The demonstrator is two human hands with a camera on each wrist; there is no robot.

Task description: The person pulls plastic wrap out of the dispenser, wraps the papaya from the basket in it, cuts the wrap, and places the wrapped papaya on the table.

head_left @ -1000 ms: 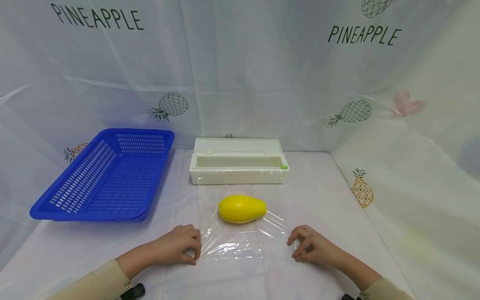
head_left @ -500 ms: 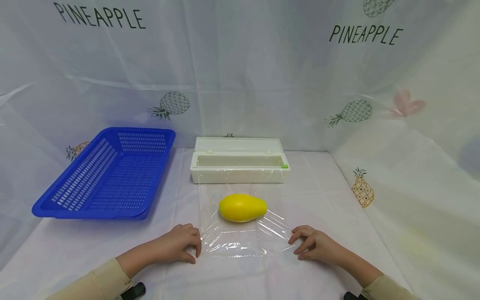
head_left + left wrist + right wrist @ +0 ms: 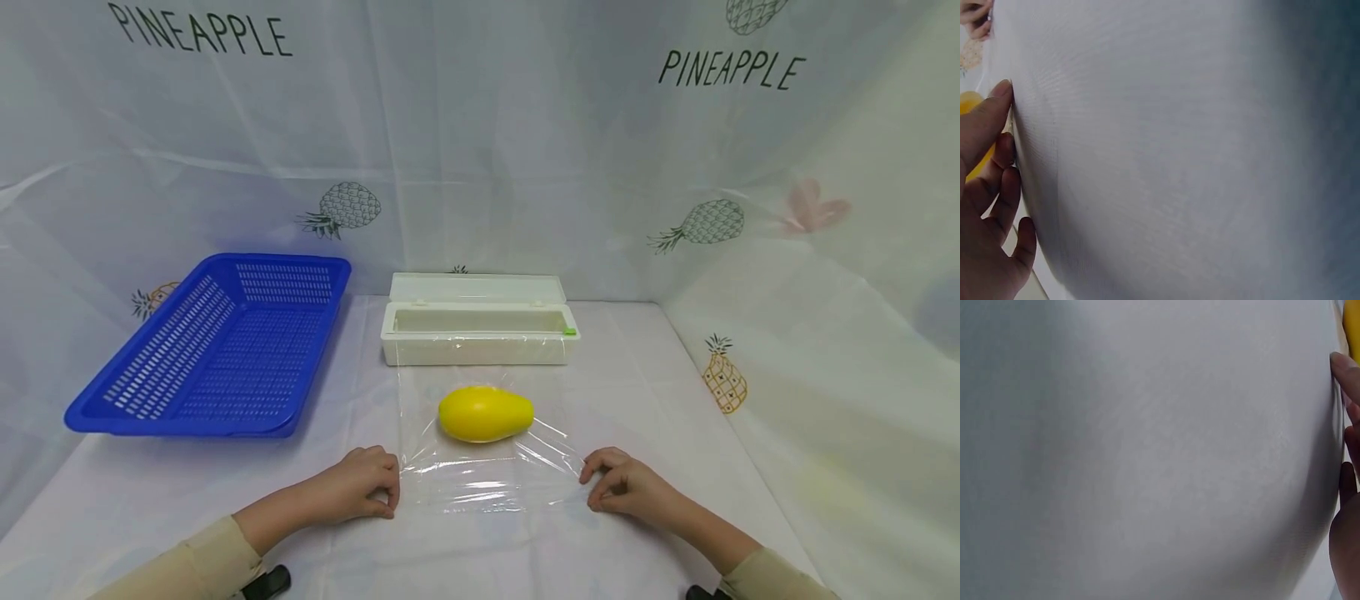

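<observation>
A yellow papaya point(image 3: 486, 414) lies on a sheet of clear plastic wrap point(image 3: 487, 483) in the middle of the table. The sheet runs back to a white wrap dispenser point(image 3: 476, 350) with its lid raised. At the front left corner my left hand point(image 3: 358, 487) has curled fingers and thumb at the wrap's edge, pinching it close to the table. My right hand point(image 3: 626, 483) does the same at the front right corner, where creases run toward the papaya. In the left wrist view the fingertips point(image 3: 1005, 90) come down at the white cloth; the wrap barely shows there.
A blue slotted basket point(image 3: 300, 408) stands at the left. On the dispenser's right end sits a small green slider point(image 3: 569, 332). White cloth printed with pineapples covers the table and hangs as walls behind and at the right.
The left thumb and fingers have drawn closer together at the wrap's corner. The right hand has shifted slightly outward, and the wrap's front edge looks a little flatter. The papaya stays put.
</observation>
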